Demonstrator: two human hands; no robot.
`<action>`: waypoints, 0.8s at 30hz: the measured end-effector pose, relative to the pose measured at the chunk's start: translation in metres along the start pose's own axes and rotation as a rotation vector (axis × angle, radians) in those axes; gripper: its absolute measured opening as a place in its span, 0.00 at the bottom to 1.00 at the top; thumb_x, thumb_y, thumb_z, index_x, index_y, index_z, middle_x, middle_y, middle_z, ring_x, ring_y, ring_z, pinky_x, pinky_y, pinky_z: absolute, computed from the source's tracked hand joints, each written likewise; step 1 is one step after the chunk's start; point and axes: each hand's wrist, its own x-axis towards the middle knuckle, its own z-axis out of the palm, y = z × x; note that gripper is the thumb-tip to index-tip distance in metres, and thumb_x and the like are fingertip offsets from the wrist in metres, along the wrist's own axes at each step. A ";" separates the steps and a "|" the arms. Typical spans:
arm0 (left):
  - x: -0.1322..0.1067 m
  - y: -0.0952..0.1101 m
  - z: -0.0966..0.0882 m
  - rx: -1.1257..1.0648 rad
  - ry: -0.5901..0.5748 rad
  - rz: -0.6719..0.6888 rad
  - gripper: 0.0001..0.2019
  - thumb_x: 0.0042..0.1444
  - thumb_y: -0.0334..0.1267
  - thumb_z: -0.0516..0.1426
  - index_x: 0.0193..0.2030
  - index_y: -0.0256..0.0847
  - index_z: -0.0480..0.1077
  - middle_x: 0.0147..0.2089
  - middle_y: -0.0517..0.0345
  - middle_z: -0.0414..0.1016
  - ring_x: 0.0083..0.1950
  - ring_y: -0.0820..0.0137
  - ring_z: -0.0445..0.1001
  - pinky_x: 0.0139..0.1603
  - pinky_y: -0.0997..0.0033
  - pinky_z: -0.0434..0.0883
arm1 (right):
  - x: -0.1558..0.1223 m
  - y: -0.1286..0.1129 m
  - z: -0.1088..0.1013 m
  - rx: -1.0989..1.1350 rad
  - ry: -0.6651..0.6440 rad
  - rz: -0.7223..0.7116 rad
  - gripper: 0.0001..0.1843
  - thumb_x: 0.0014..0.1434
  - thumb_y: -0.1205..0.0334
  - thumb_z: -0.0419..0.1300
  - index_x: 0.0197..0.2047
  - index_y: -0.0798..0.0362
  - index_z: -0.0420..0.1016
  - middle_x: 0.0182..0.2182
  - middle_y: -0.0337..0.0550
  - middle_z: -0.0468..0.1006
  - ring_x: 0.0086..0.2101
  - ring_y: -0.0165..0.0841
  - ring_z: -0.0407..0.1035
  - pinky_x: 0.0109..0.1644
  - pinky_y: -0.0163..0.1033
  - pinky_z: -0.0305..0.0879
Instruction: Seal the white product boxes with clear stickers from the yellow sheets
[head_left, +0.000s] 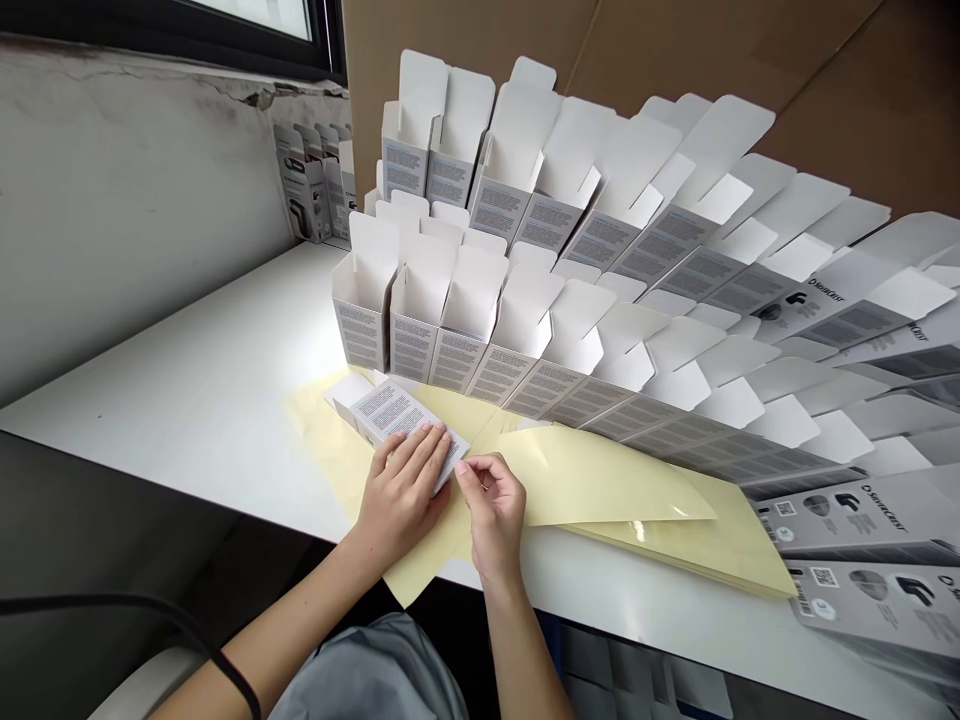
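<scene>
A small white carton (pixel 394 410) printed with grey and blue text lies tilted on a yellow sheet (pixel 319 405), its flap end toward the upper left. My left hand (pixel 405 480) grips it, fingers laid across the printed side near the lower right end. Close by that end, my right hand (pixel 491 500) is closed in a pinch, thumb against forefinger. Whatever the pinch holds is too small to make out. Right of my hands, a stack of glossy yellow sheets (pixel 735 540) rests on the white table, the top sheet (pixel 600 475) lying askew.
Rows of upright cartons (pixel 420 335) with raised flaps span the back and right of the white table (pixel 247 440). Behind them rises a large brown cardboard panel (pixel 480 40). More cartons (pixel 307 185) stand by the left wall. A black cable (pixel 150 605) crosses the lower left.
</scene>
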 end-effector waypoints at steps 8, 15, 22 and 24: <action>-0.001 0.001 -0.002 -0.007 -0.015 -0.007 0.22 0.62 0.34 0.56 0.63 0.35 0.64 0.59 0.45 0.75 0.60 0.58 0.74 0.64 0.58 0.58 | -0.001 -0.001 0.002 -0.131 0.012 -0.075 0.10 0.61 0.56 0.62 0.33 0.54 0.74 0.30 0.40 0.70 0.30 0.30 0.67 0.33 0.36 0.66; -0.001 0.001 -0.002 -0.006 -0.017 -0.011 0.24 0.62 0.34 0.56 0.65 0.36 0.63 0.60 0.46 0.75 0.60 0.59 0.74 0.64 0.58 0.58 | -0.004 -0.001 0.001 -0.234 0.029 -0.160 0.08 0.62 0.58 0.61 0.33 0.53 0.74 0.31 0.40 0.69 0.29 0.30 0.66 0.31 0.36 0.65; -0.002 0.001 -0.002 -0.013 -0.025 -0.003 0.23 0.63 0.36 0.56 0.64 0.34 0.63 0.60 0.44 0.74 0.61 0.57 0.73 0.64 0.57 0.58 | -0.004 -0.002 0.002 -0.285 0.033 -0.193 0.07 0.61 0.59 0.63 0.34 0.53 0.74 0.31 0.40 0.69 0.26 0.28 0.64 0.28 0.35 0.64; -0.002 0.001 -0.003 -0.011 -0.023 -0.003 0.24 0.64 0.36 0.56 0.65 0.35 0.62 0.60 0.45 0.74 0.60 0.57 0.73 0.64 0.57 0.58 | -0.004 -0.003 0.002 -0.304 0.033 -0.192 0.07 0.60 0.59 0.63 0.34 0.53 0.74 0.31 0.40 0.69 0.25 0.28 0.63 0.28 0.35 0.64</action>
